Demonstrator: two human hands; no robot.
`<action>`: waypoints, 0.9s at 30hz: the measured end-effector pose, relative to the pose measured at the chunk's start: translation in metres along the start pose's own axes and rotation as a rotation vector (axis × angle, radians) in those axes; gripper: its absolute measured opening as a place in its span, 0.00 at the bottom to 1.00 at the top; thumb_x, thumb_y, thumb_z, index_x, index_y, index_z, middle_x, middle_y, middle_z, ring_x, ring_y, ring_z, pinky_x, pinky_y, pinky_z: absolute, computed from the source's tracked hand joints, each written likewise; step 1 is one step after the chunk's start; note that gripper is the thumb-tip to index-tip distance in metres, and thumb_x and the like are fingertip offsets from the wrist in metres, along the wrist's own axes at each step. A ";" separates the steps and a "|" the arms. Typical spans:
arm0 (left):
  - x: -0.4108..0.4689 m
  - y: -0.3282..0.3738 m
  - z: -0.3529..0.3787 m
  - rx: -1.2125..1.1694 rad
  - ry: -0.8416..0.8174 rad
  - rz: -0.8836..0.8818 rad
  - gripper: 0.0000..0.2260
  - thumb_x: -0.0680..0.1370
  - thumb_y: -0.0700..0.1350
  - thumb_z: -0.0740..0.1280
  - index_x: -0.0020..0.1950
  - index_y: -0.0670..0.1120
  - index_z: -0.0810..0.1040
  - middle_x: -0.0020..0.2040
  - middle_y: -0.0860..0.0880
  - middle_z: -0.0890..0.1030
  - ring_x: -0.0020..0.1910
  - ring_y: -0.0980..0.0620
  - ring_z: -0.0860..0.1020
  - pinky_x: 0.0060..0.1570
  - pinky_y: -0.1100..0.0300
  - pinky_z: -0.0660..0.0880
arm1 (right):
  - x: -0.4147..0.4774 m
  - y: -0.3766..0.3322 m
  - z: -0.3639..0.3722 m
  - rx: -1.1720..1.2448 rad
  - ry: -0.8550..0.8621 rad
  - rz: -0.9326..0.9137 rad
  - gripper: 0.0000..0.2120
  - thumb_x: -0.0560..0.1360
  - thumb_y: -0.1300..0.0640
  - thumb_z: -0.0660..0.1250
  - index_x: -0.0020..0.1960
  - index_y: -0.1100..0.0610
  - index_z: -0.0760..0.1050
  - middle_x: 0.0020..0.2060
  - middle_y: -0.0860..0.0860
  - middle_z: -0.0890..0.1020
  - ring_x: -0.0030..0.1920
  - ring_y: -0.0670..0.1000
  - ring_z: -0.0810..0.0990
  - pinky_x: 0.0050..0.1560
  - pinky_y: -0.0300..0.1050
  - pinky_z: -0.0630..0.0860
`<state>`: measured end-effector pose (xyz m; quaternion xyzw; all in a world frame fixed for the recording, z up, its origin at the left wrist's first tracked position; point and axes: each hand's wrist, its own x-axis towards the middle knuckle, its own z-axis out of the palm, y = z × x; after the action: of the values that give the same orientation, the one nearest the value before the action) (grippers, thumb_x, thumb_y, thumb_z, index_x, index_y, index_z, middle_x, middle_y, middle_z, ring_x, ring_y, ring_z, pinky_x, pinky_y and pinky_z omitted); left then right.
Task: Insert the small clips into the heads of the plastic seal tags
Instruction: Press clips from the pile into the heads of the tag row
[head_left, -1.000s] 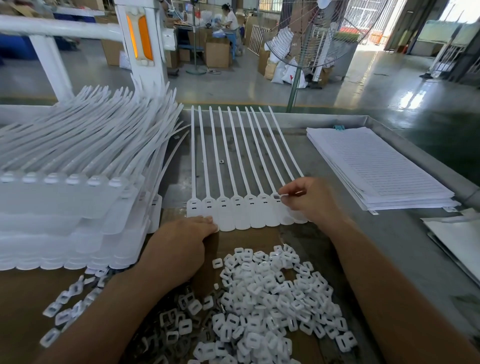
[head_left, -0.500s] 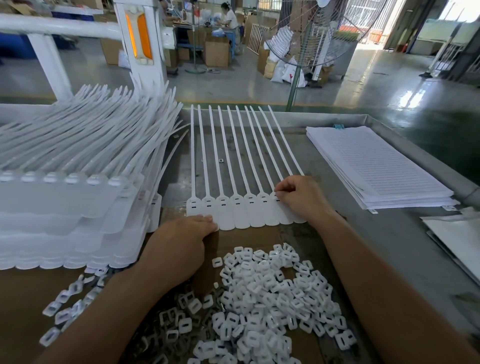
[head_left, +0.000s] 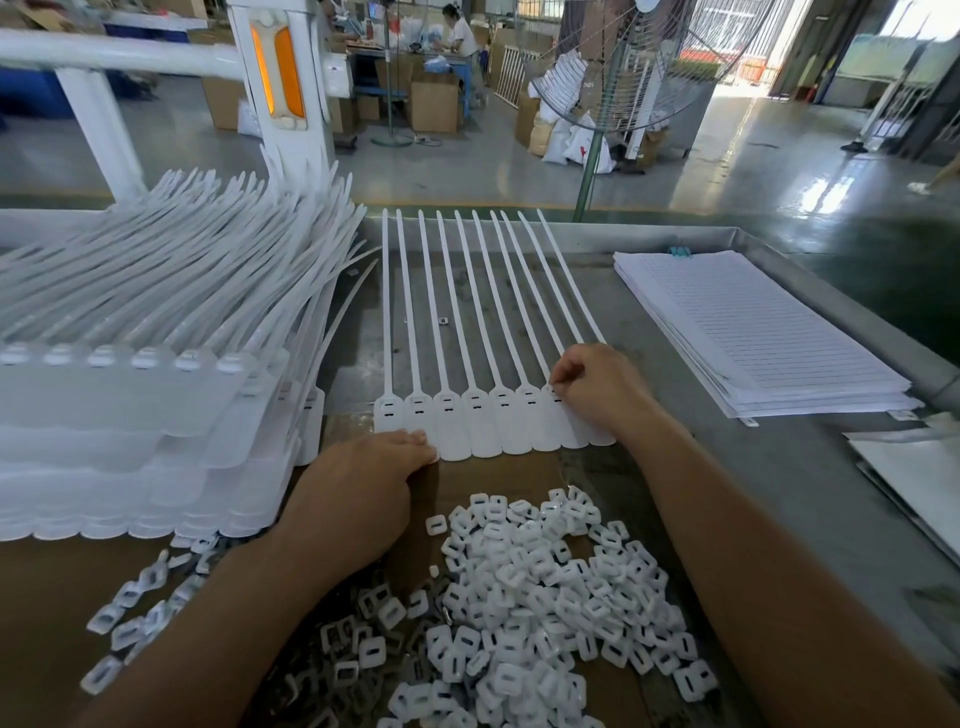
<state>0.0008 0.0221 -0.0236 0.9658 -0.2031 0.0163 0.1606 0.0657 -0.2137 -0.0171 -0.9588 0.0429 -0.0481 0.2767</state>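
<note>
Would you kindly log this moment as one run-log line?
step: clip insertion | left hand: presses row of white plastic seal tags | right hand: pinches at a tag head | pile of small white clips: between forearms

A stack of lined paper (head_left: 769, 332) is laid on the metal table (head_left: 789, 499), and a wire-caged fan (head_left: 639, 62) is stood beyond it, near cardboard boxes (head_left: 434, 106).

A single wide-angle camera rides on the person's head, above the desk's (head_left: 779, 483) near edge, facing forward and down. The left hand (head_left: 358, 493) and right hand (head_left: 597, 389) sit close beneath it; the floor (head_left: 519, 171) stretches far beyond.
</note>
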 end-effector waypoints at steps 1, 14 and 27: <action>0.000 0.000 0.000 0.001 0.005 0.002 0.24 0.76 0.37 0.56 0.69 0.55 0.66 0.71 0.59 0.64 0.70 0.62 0.60 0.68 0.65 0.53 | 0.000 0.000 0.000 0.020 0.005 0.014 0.08 0.73 0.62 0.66 0.40 0.49 0.74 0.42 0.46 0.77 0.46 0.47 0.76 0.48 0.44 0.74; 0.000 -0.001 0.002 0.007 0.021 0.009 0.24 0.76 0.36 0.57 0.68 0.56 0.67 0.70 0.59 0.65 0.69 0.62 0.62 0.68 0.64 0.55 | 0.013 -0.008 -0.007 0.136 -0.049 0.202 0.12 0.70 0.67 0.68 0.35 0.51 0.74 0.36 0.46 0.77 0.37 0.45 0.75 0.32 0.37 0.69; 0.000 0.000 0.001 0.033 0.011 0.014 0.23 0.77 0.38 0.56 0.69 0.55 0.66 0.71 0.59 0.64 0.70 0.62 0.60 0.67 0.67 0.52 | 0.001 -0.005 -0.002 0.068 0.003 0.100 0.10 0.73 0.63 0.65 0.39 0.50 0.72 0.39 0.45 0.76 0.46 0.50 0.76 0.52 0.48 0.76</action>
<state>0.0011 0.0215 -0.0242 0.9667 -0.2086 0.0262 0.1458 0.0665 -0.2106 -0.0130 -0.9453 0.0896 -0.0372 0.3113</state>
